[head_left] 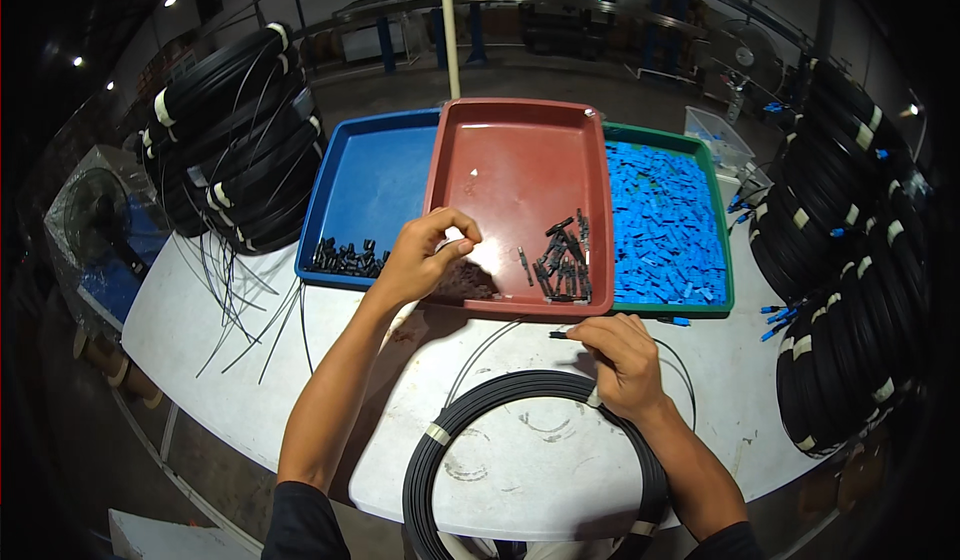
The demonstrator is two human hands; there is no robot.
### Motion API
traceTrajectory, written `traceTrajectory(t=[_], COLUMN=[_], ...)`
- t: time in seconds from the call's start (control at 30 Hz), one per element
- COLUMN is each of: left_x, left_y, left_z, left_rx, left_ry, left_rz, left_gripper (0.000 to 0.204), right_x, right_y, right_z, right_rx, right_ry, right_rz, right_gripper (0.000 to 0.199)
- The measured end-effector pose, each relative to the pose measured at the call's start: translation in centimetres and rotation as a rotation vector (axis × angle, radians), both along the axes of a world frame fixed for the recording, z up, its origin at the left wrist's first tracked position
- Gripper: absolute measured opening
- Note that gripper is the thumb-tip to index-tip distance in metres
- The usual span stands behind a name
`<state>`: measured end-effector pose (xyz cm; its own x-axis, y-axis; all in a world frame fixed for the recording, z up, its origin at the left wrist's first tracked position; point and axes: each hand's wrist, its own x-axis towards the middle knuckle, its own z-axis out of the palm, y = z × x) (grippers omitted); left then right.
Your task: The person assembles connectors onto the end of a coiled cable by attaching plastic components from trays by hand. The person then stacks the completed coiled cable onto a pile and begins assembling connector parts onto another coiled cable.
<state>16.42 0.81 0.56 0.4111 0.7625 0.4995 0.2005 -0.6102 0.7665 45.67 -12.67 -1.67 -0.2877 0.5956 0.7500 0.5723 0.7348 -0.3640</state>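
My left hand (425,255) reaches over the near left corner of the red tray (520,150), thumb and fingers pinched together; whether a small part sits between them is hidden. Several small black parts (562,260) lie at the tray's near right. My right hand (622,358) grips the thin black cable end (558,335), which points left just in front of the tray. That cable belongs to the black cable coil (500,400) lying on the white table (250,360) in front of me, bound with pale tape.
A blue tray (365,175) with small black pieces (348,257) sits left of the red one; a green tray (722,250) full of blue connectors (660,220) sits right. Stacked cable coils stand at the left (235,130) and right (850,260). Loose wires (240,305) trail off the table's left.
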Motion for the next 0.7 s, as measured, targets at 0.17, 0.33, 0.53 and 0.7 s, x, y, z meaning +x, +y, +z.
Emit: traceTrajectory(t=[0.17, 0.33, 0.53, 0.7], left_x=[2.5, 5.3, 7.7, 6.7], left_y=[-2.3, -4.8, -8.0, -8.9], left_z=[-1.0, -1.8, -2.5, -4.2], left_rx=[-0.100, -0.202, -0.323, -0.268], left_ry=[-0.342, -0.383, -0.449, -0.470], left_rz=[-0.029, -0.079, -0.116, -0.069], left_gripper=[0.012, 0.014, 0.015, 0.014], right_x=[0.3, 0.4, 0.7, 0.1], right_y=[-0.1, 0.4, 0.1, 0.0], right_z=[-0.3, -0.8, -0.2, -0.4], right_rx=[-0.029, -0.008, -0.008, 0.008], right_ry=[0.073, 0.147, 0.171, 0.151], right_rz=[0.004, -0.002, -0.058, -0.043], right_gripper=[0.037, 0.018, 0.019, 0.015])
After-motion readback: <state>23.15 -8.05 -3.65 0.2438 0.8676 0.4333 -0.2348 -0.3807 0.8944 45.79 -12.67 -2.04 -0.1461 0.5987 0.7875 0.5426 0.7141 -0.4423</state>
